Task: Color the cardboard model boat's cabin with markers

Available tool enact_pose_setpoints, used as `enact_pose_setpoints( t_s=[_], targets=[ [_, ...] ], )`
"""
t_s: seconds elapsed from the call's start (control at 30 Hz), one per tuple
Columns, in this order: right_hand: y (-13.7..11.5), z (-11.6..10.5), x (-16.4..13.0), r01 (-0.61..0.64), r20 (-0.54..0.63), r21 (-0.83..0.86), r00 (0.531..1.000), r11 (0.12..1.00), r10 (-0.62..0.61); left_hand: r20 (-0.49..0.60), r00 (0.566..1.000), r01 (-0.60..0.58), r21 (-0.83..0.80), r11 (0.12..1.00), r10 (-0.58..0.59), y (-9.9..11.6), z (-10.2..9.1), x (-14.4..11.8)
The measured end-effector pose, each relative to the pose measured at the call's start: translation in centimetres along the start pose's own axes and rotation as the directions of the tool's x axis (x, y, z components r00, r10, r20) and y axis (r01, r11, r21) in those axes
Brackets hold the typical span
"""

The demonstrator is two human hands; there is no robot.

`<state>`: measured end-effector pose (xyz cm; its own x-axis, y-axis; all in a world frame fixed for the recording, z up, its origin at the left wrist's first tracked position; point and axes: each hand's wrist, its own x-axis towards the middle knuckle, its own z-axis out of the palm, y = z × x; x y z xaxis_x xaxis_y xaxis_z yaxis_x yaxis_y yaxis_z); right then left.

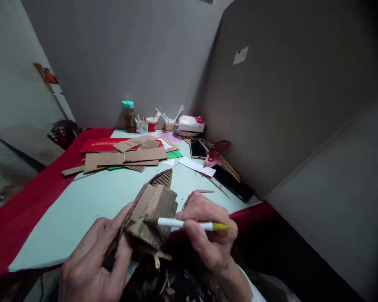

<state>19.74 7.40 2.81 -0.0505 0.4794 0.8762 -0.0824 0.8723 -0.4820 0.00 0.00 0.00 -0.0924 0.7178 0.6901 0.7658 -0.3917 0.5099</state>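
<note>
My left hand (97,256) grips a small cardboard model (153,207) by its left edge, near the table's front. The model is boat-shaped, with a pointed corrugated end facing away and a layered, ridged top. Part of its underside is hidden, and a short pale strip sticks out below. In my right hand (209,230) is a paintbrush (176,222) with a white handle and yellow end, pinched between thumb and fingers. Its dark tip touches the model's top, where greyish patches show on the brown cardboard.
Cut cardboard pieces (113,159) lie on the pale tabletop (82,209). Behind stand a bottle (129,119) and several cups (151,125). On the right are a phone (197,148), red-handled scissors (219,147), a white paper strip (197,166) and a black object (233,183) beside the partition (271,105).
</note>
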Motion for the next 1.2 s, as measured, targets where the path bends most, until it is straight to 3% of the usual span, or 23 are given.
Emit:
enact_pose_setpoints(
  t_s=[0.43, 1.2],
  targets=[
    [1.0, 0.4, 0.7, 0.015, 0.026, 0.025, 1.0, 1.0, -0.016, 0.005, 1.0, -0.001, -0.049, 0.999, 0.001, -0.7, 1.0, 1.3],
    [0.5, 0.2, 1.5, 0.057, 0.073, -0.044, 0.996, 0.997, -0.053, -0.004, 1.0, -0.026, -0.054, 0.998, 0.025, -1.4, 0.6, 1.1]
  ],
)
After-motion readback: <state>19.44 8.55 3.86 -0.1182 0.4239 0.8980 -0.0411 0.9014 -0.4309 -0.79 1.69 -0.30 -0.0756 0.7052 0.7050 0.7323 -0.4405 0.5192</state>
